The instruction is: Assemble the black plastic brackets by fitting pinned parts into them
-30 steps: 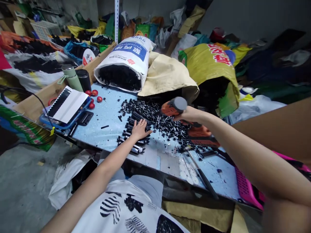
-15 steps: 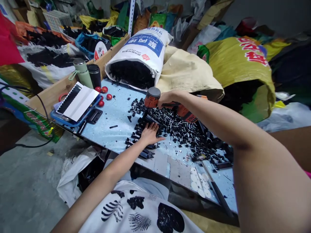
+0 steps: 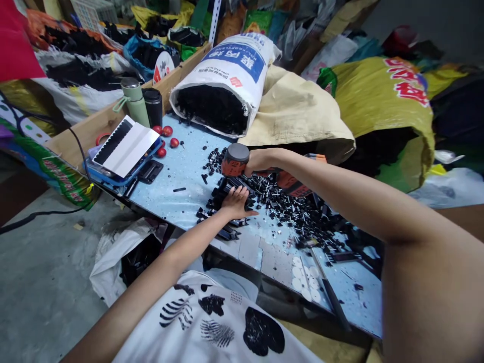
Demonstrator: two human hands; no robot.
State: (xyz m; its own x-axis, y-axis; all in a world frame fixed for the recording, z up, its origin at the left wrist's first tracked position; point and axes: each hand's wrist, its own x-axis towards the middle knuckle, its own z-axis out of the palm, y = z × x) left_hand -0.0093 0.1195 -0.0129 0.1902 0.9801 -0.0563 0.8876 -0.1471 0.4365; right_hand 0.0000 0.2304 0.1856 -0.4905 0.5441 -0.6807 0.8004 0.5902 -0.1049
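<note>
My left hand [image 3: 235, 201] lies flat with fingers spread on a row of black plastic parts [image 3: 219, 222] near the front of the light blue table [image 3: 177, 171]. My right hand [image 3: 260, 160] is wrapped round the handle of an orange and grey power screwdriver [image 3: 236, 160], held nose down just above and behind the left hand. A heap of small black pins with silver tips [image 3: 291, 206] spreads to the right of both hands.
An open white sack of black parts [image 3: 223, 83] lies at the table's back, with a tan sack [image 3: 298, 113] and a yellow sack [image 3: 381, 106] to its right. At the left stand two flasks [image 3: 141, 103], small red fruits [image 3: 166, 136] and a blue tray with a white sheet [image 3: 123, 151].
My right hand has brought the screwdriver leftward and down from above the heap to just over my left hand. The left hand stays on the black parts. The view has shifted slightly.
</note>
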